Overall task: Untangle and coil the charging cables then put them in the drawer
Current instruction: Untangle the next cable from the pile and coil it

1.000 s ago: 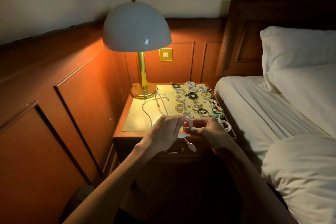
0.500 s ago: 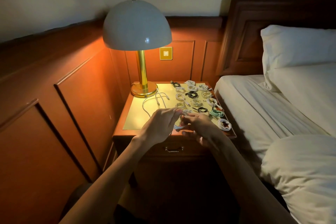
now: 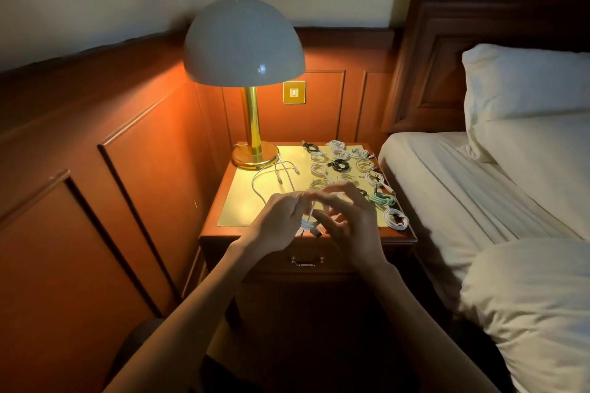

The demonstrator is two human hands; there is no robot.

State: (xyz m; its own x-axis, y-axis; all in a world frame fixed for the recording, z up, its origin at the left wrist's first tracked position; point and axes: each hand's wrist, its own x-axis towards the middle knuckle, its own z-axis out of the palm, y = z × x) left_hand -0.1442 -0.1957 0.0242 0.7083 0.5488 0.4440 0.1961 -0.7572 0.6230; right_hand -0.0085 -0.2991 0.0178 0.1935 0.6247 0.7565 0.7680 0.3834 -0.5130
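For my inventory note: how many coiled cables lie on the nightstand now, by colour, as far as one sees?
White coils: 10
Black coils: 3, one partly behind the right hand
Green coil: 1
Total: 14, without the white cable held in the left hand

The counter (image 3: pixel 249 201) carries fourteen coiled cables lying free: ten white coils (image 3: pixel 396 218), three black coils (image 3: pixel 340 165), one of them partly hidden behind fingers, and one green coil (image 3: pixel 383 199). Two hands show, the left hand (image 3: pixel 277 223) gripping one more coil, the held coil (image 3: pixel 307 223), and the right hand (image 3: pixel 351 223) beside it. The loose white cable (image 3: pixel 255 183) may be one strand or two. There is one lamp (image 3: pixel 244 41), one drawer handle (image 3: pixel 306 261), one wall switch (image 3: pixel 294 92), and one pillow (image 3: pixel 523 83) on one bed (image 3: pixel 463 188).
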